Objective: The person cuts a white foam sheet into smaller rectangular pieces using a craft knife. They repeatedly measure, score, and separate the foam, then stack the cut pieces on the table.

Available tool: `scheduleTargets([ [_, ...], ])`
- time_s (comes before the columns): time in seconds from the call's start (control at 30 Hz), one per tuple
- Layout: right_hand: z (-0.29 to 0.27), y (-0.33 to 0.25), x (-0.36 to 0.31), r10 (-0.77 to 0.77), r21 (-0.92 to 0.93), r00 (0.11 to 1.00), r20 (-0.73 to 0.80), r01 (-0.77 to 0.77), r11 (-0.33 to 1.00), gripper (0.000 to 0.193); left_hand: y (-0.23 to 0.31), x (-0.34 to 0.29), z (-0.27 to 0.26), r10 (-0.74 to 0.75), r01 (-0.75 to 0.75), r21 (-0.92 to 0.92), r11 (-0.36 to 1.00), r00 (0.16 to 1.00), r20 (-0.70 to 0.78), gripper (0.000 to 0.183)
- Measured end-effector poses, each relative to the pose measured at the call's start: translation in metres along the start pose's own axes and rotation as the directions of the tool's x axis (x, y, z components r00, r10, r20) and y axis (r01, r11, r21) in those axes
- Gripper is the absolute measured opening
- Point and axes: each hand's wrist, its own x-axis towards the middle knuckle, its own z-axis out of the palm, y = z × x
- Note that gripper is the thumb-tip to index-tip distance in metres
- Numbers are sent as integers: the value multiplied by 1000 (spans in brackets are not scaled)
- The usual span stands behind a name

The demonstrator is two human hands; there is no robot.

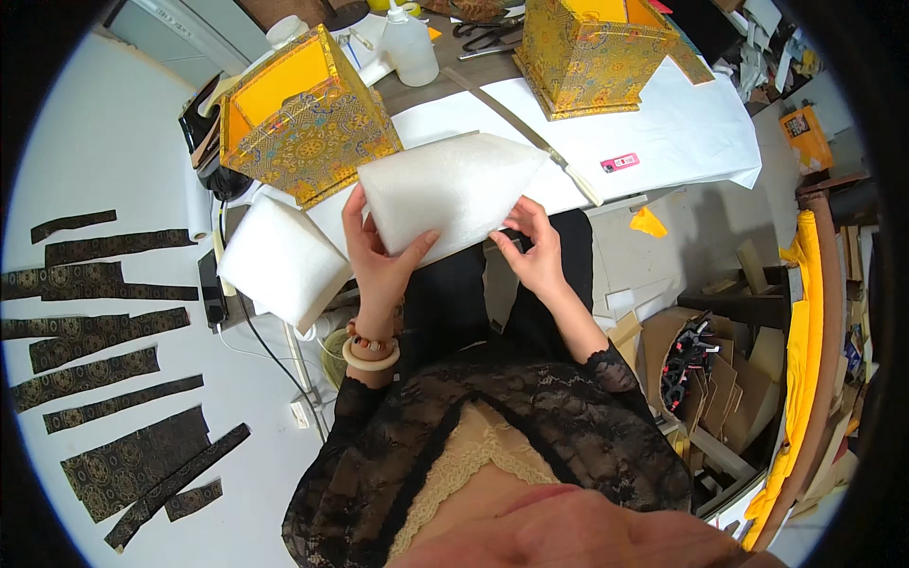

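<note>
My left hand [382, 239] grips the left end of a white foam-covered piece [453, 194], its thumb on the near face and its fingers partly hidden behind. The near right corner is pinched by my right hand [536, 248]. The piece is held above my lap at the table's front edge. A second white foam-covered piece [282, 260], boxy in shape, sits left of my left hand. Behind them stands a gold brocade box [317, 142] with a yellow inside. A long flat blade with a pale handle [582, 185] lies to the right on white paper [691, 128].
Another brocade box [606, 66] stands at the back right. A squeeze bottle [411, 52] and black scissors [488, 36] are at the back. A small pink packet [620, 163] lies on the paper. Dark patterned fabric strips [114, 355] spread over the white surface at left. Cardboard scraps [720, 388] sit lower right.
</note>
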Motion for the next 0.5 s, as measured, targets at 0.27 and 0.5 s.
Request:
scheduleTargets([
  [0.27,-9,-18,4,-116,73,990,76,110,991,50,29,-2,-2,132,-136,89,987,990,53,104],
  [0.5,-35,-42,13,-75,72,996,-46,78,994,40,47,-4,5,10,-12,46,999,1000,26,100],
])
